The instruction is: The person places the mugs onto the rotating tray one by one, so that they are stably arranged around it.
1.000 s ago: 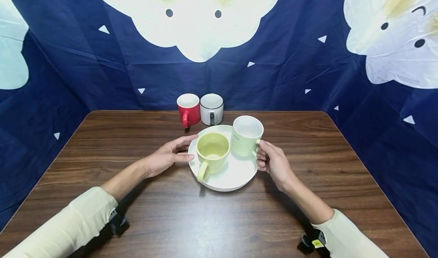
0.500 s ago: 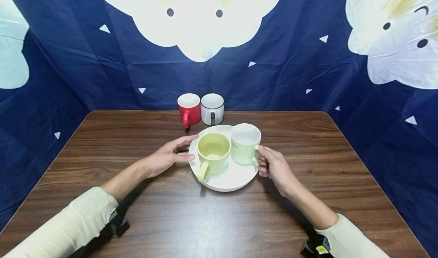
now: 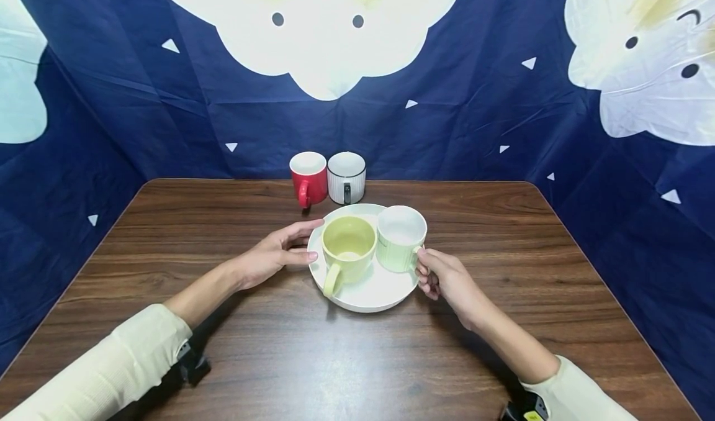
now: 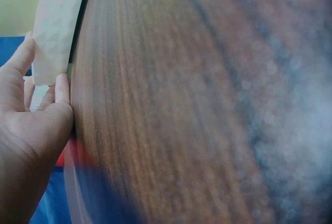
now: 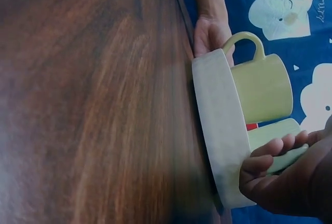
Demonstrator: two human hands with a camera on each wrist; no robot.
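Observation:
A round white plate (image 3: 371, 300) with a raised wall lies on the table. At its left side stands a yellow-green mug (image 3: 342, 269), handle toward the front left. To the right of that is a pale green ribbed mug (image 3: 395, 252), low over or on the plate; contact with the plate cannot be told for certain. My right hand (image 3: 454, 284) pinches the pale green mug's handle with curled fingers. My left hand (image 3: 270, 258) rests its spread, fairly straight fingers and thumb against the plate's left edge. The left wrist view shows the fingertips at the plate's wall (image 4: 57, 32).
Behind the plate, a red mug (image 3: 310, 182) and a white ribbed mug (image 3: 346, 182) with a black handle stand side by side near the far edge of the wooden table (image 3: 346, 365). A dark blue curtain (image 3: 447, 141) with clouds hangs beyond.
My right hand has brought the pale green mug down and slightly toward me at the plate's right side. The left hand and the yellow-green mug have stayed in place.

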